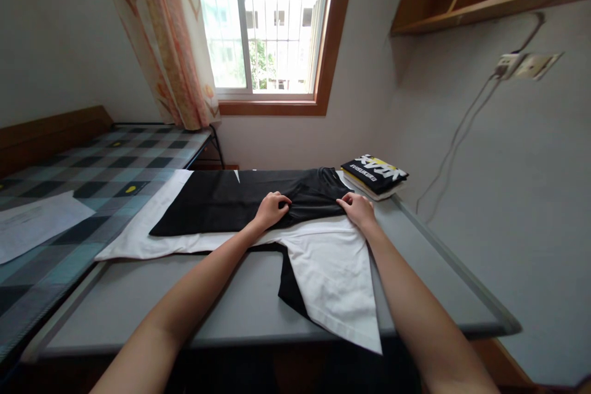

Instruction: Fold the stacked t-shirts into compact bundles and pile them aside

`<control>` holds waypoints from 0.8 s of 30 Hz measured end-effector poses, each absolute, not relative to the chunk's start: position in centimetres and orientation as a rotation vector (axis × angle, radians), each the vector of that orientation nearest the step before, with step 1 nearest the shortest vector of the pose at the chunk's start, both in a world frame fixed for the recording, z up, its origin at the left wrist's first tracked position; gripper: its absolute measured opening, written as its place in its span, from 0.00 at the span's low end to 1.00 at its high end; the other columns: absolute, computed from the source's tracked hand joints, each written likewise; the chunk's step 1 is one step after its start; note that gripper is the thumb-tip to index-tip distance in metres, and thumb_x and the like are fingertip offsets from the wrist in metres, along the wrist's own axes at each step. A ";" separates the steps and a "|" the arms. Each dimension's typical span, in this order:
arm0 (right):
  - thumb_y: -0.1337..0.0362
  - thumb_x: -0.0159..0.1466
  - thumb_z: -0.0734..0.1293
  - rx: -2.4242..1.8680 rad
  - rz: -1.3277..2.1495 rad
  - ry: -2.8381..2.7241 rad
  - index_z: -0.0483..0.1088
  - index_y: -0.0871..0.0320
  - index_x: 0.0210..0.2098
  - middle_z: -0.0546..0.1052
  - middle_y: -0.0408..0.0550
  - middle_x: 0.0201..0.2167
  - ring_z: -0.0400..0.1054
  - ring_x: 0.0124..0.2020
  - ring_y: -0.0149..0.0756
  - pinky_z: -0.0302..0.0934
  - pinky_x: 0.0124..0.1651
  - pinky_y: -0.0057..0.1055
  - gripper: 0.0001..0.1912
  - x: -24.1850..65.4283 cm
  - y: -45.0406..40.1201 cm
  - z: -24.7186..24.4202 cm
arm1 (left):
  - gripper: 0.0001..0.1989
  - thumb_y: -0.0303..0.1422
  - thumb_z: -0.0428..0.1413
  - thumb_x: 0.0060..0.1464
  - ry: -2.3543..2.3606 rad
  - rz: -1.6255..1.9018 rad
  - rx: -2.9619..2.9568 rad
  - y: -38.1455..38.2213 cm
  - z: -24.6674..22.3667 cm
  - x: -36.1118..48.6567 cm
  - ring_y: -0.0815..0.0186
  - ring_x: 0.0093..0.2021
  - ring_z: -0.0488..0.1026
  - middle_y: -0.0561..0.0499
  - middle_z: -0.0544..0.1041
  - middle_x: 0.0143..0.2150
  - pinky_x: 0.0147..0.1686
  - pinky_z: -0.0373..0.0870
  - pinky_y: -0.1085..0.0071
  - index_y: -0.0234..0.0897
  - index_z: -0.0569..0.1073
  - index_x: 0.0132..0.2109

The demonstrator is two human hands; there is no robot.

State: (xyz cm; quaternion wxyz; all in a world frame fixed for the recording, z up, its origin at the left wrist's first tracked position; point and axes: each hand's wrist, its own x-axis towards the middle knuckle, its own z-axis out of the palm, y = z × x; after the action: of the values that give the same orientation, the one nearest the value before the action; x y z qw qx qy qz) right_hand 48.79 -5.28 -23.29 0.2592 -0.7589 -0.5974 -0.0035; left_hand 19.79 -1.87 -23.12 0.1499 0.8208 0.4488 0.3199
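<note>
A black shirt point(221, 200) lies stretched sideways across the grey table, its narrower end at the right. Under it is a white T-shirt point(327, 258), with one sleeve spread toward the table's front edge. More black cloth point(290, 289) shows beneath that sleeve. My left hand point(272, 209) pinches the black shirt near its middle, thumb and fingers curled together. At the right end, my right hand point(357, 208) grips the black shirt's near edge between thumb and fingertips. The cloth between both hands is slightly wrinkled.
Folded clothes point(376, 175) with a printed black one on top sit at the table's far right corner. The grey table point(429, 271) meets a wall with a cable point(455, 141). Left stands a bed point(152, 154) with checked cover and paper point(41, 221).
</note>
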 end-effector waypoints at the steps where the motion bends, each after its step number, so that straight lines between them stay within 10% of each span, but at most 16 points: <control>1: 0.53 0.59 0.68 -2.031 0.025 -1.598 0.75 0.53 0.28 0.78 0.48 0.29 0.71 0.37 0.42 0.57 0.42 0.36 0.11 49.0 -5.2 -23.3 | 0.11 0.28 0.55 0.54 1.314 0.923 2.365 -1.8 -23.1 19.8 0.60 0.41 0.71 0.49 0.77 0.38 0.47 0.68 0.63 0.41 0.81 0.40; 15: 0.53 0.58 0.66 -1.929 0.130 -1.466 0.77 0.54 0.32 0.80 0.50 0.32 0.72 0.37 0.43 0.60 0.40 0.34 0.13 48.5 -5.2 -23.5 | 0.09 0.34 0.56 0.58 1.535 1.004 2.438 -2.6 -22.6 19.9 0.55 0.47 0.67 0.44 0.73 0.45 0.48 0.63 0.58 0.40 0.81 0.39; 24: 0.54 0.55 0.67 -1.746 0.234 -1.427 0.77 0.58 0.36 0.77 0.48 0.26 0.69 0.29 0.38 0.60 0.35 0.33 0.16 49.4 -4.7 -24.1 | 0.11 0.37 0.56 0.59 0.578 0.719 2.844 -4.0 -21.7 20.6 0.63 0.43 0.72 0.46 0.77 0.42 0.47 0.66 0.67 0.40 0.80 0.46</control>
State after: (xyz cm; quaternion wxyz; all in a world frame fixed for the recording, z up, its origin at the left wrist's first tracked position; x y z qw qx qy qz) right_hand 49.43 -4.68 -24.06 0.4234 -0.6979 -0.5701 0.0933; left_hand 20.58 -3.96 -21.66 0.0755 0.9485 0.1928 0.2399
